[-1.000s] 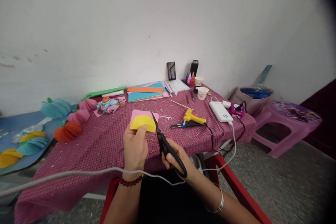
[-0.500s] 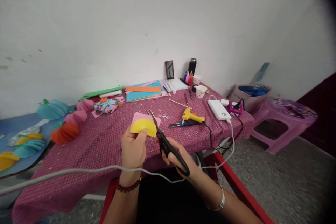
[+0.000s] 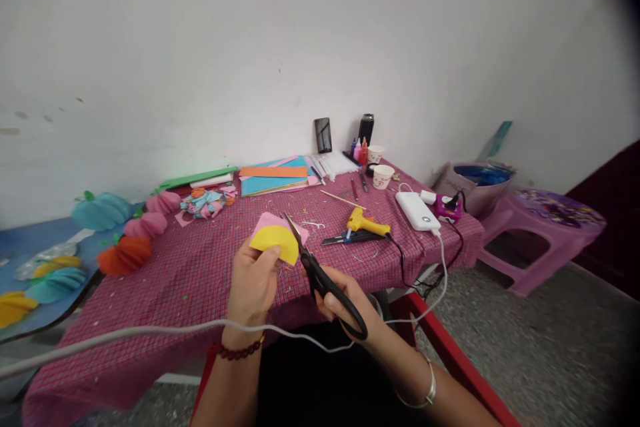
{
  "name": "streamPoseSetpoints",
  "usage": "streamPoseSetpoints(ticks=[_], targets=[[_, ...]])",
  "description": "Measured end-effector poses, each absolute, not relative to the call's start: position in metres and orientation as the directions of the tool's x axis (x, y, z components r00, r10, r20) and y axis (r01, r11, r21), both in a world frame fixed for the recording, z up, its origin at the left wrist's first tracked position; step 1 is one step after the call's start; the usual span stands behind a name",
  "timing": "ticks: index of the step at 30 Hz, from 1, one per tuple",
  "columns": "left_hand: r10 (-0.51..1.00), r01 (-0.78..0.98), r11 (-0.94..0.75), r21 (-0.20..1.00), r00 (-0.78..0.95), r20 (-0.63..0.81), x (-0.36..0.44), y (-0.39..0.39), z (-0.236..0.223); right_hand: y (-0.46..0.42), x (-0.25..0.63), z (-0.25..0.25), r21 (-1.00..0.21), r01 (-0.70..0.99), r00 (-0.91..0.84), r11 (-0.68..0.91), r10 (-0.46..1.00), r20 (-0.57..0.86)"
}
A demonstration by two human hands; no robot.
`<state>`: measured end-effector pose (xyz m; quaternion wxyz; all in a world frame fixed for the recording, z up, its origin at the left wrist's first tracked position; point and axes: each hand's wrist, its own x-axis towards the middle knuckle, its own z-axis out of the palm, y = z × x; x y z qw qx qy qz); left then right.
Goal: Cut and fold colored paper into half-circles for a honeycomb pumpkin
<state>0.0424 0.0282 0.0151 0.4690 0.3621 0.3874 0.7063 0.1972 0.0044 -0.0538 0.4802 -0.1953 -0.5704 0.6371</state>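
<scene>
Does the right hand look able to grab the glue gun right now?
Probably not: the right hand is taken up by the scissors. Otherwise the way looks free, as the glue gun lies just beyond, with nothing on top.

Glue gun (image 3: 375,225) right of scissors (image 3: 311,268), left of power bank (image 3: 417,211)
</scene>
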Motion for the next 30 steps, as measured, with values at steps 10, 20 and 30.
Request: streamPoseSetpoints(ticks=[10,20,30], targets=[[0.969,-0.42,-0.184,0.888,-0.227,0.093,0.038,0.029,0.025,0.002,0.209,-0.038,-0.942,-0.306,-0.482,0.139,0.83,0.279],[0.989,-0.421,-0.12,0.899,-0.13,0.071,0.028,0.031,0.03,0.004,0.222,-0.027,-0.96,-0.192,-0.512,0.205,0.814,0.276],[0.998,-0.333,-0.063,0.941,0.0,0.067,0.002,0.039,0.03,0.006,0.225,-0.029,-0.964,-0.202,-0.542,0.174,0.799,0.259]])
